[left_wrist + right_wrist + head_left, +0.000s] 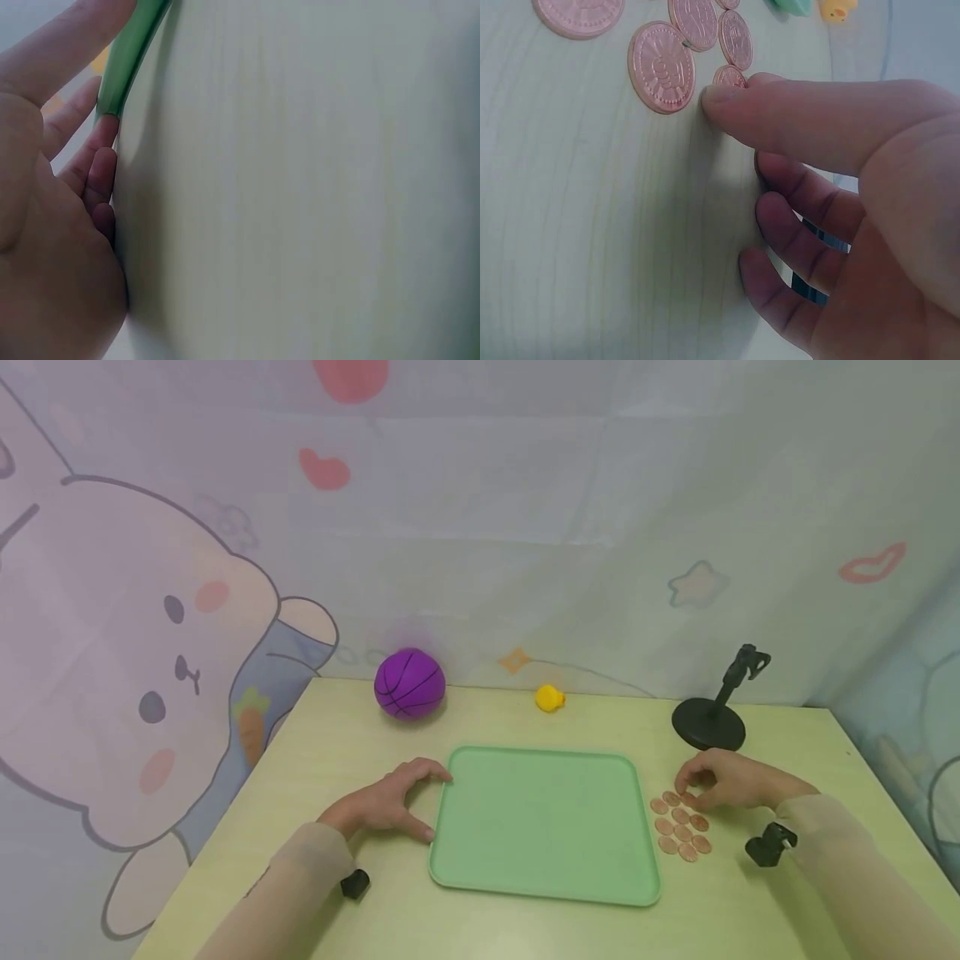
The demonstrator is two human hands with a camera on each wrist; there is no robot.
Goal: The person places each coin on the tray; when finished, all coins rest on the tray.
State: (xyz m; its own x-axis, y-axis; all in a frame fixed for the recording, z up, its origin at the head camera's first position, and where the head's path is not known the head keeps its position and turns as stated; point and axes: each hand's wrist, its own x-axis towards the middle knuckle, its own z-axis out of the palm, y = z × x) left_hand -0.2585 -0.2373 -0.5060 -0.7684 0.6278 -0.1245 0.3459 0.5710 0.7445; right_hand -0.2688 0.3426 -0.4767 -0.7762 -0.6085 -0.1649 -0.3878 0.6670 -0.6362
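Note:
A light green tray lies flat on the table. At its left edge is my left hand, with fingers and thumb spread and touching the rim. The left wrist view shows that hand beside the tray's green rim. Right of the tray lie several copper-coloured coins. My right hand is at the far end of this group, thumb and index finger low over a coin. Close up, the right thumb partly hides a coin; whether it touches it is unclear.
A purple basketball sits at the back left, and a yellow rubber duck behind the tray. At the back right, near my right hand, stands a black stand with a round base. A patterned cloth hangs behind the table.

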